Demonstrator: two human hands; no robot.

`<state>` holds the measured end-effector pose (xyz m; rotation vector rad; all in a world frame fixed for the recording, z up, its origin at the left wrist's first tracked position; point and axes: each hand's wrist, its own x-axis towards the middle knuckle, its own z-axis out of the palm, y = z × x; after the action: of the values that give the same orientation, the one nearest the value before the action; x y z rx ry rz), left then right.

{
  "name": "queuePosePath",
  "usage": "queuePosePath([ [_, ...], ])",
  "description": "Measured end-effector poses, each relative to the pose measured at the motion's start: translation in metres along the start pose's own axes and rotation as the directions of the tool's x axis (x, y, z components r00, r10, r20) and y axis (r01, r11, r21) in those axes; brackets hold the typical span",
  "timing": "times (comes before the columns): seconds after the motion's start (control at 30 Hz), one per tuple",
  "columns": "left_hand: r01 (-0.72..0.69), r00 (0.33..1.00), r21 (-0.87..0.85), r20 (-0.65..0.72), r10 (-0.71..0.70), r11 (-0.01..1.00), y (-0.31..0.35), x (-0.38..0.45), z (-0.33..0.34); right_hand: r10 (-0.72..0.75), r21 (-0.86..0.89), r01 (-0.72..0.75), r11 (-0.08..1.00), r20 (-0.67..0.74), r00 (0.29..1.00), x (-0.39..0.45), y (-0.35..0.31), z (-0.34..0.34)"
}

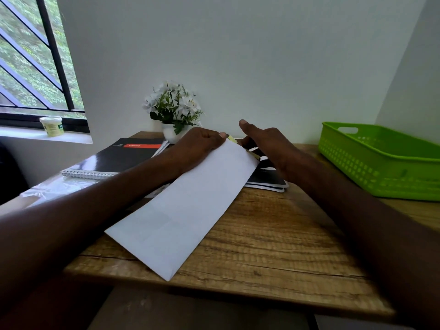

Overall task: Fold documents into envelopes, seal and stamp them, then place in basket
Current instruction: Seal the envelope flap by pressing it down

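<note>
Envelope (183, 208) lay slantwise on the desk (273, 234) between my forearms, its near corner at the front edge, its far end up at my fingers. Going from the left: a black notebook (123, 156) sat just outside my left wrist, and a flowerpot (173, 133) stood beyond that hand. My left hand (202, 146) was curled, pinching the envelope's far left corner with thumb against fingers. My right hand (269, 144) rested at the far right corner, thumb raised and straight; its fingers were hidden behind the paper, so I could not tell whether they gripped anything. A yellowish strip (232, 139) showed along that far end, which I took for the flap's adhesive. Dark booklets (266, 177) lay under that hand. The basket (381, 163) waited well off to its right.

To seal well, I judged I should keep the left pinch firm, square the flap, then press along it evenly.
</note>
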<state>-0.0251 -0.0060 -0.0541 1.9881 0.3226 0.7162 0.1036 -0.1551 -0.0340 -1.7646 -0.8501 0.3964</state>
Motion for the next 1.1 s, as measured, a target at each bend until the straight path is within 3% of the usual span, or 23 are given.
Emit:
queuePosePath([
  [0.2, 0.012, 1.0, -0.025, 0.005, -0.012, 1.0, 0.0, -0.002, 0.002, 0.063, 0.009, -0.064, 0.998, 0.067, 0.996, 0.001, 0.002, 0.001],
  [0.6, 0.026, 1.0, -0.062, 0.012, -0.025, 0.998, 0.007, -0.007, 0.002, 0.179, 0.188, -0.222, 0.957, 0.223, 0.958, -0.007, -0.004, -0.005],
  [0.83, 0.019, 1.0, -0.061, -0.005, -0.019, 0.998, 0.009, -0.008, 0.006, 0.168, 0.142, -0.211, 0.967, 0.269, 0.949, -0.004, -0.003, -0.007],
  [1.1, 0.08, 0.991, -0.155, -0.089, -0.095, 0.985, 0.003, -0.005, 0.0, 0.034, 0.242, -0.074, 0.967, 0.167, 0.985, -0.001, 0.006, 0.0],
])
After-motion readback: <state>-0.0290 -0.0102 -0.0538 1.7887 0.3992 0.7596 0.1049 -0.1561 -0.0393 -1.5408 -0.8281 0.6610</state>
